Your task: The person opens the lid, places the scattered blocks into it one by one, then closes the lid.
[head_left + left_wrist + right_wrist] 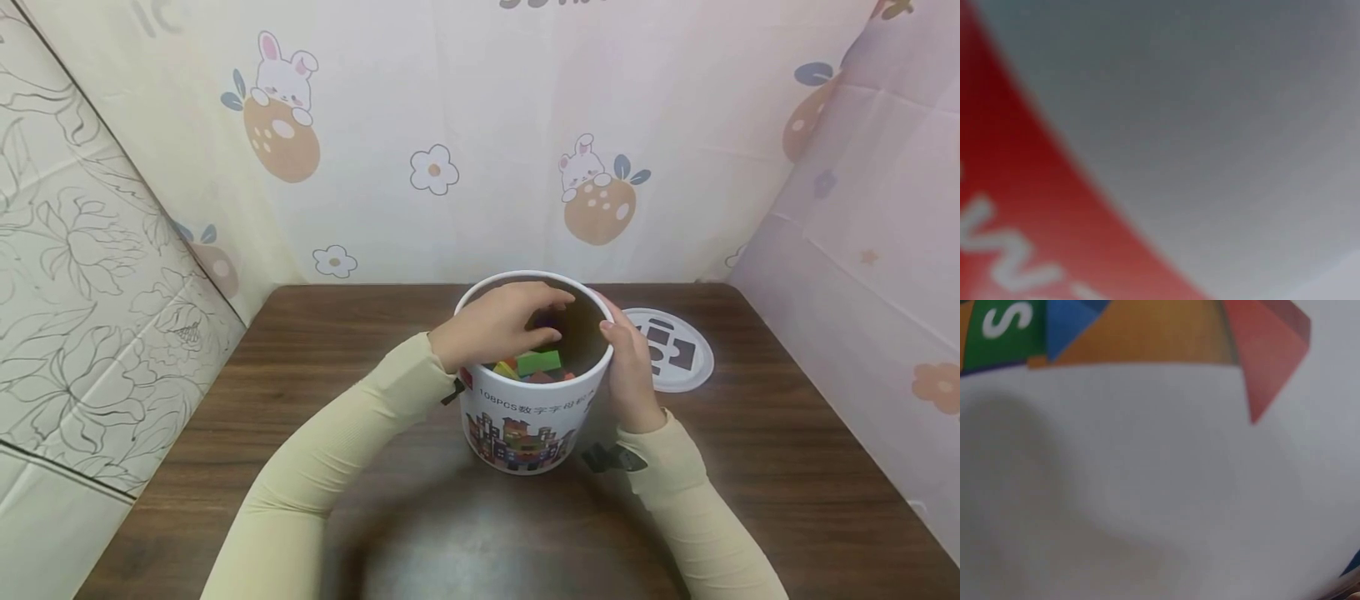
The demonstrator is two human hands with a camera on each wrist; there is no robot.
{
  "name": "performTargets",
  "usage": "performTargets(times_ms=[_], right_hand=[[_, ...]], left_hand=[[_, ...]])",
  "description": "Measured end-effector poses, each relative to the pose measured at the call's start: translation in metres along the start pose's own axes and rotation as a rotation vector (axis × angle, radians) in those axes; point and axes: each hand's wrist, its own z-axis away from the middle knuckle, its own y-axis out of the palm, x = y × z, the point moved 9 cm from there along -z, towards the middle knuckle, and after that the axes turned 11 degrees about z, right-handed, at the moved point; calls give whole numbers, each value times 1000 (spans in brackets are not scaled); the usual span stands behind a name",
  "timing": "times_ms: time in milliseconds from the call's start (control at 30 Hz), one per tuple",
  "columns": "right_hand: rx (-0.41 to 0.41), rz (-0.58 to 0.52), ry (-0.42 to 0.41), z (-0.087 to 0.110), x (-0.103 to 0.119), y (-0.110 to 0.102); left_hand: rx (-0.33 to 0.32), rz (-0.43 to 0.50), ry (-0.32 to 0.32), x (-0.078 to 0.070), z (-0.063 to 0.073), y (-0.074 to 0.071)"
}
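A white printed bucket stands on the table with colourful toy blocks inside, among them a green and a yellow one. Over its mouth reaches my left hand, fingers loosely bent and dipping inside the rim, with no block seen between them. My right hand grips the bucket's right rim, thumb over the edge. Only the blurred bucket wall with a red patch fills the left wrist view. The right wrist view likewise shows the bucket's printed side; neither wrist view shows the fingers clearly.
A white round lid with cut-out shapes lies on the wooden table, right of the bucket. Patterned cloth walls close in the back and right side. A flower-printed panel stands at the left.
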Motion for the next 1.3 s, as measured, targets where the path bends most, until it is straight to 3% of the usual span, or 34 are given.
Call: performTargets(times_ms=[333,767,933,1133,1300], right_hand=[[-1,3,2,0,1,0],[-9,-29,-6,0,2,0],[-1,-85,-19,-1,3,2],[4,-94,-27,-1,3,1],[11,-91,-33,-1,3,2]], left_hand=[[-73,8,4,0,2,-7],[-373,202,103,3,26,-40],[-413,269,22,20,44,-51],[-417,296,-79,48,64,-49],[-507,353,-153,70,78,-45]])
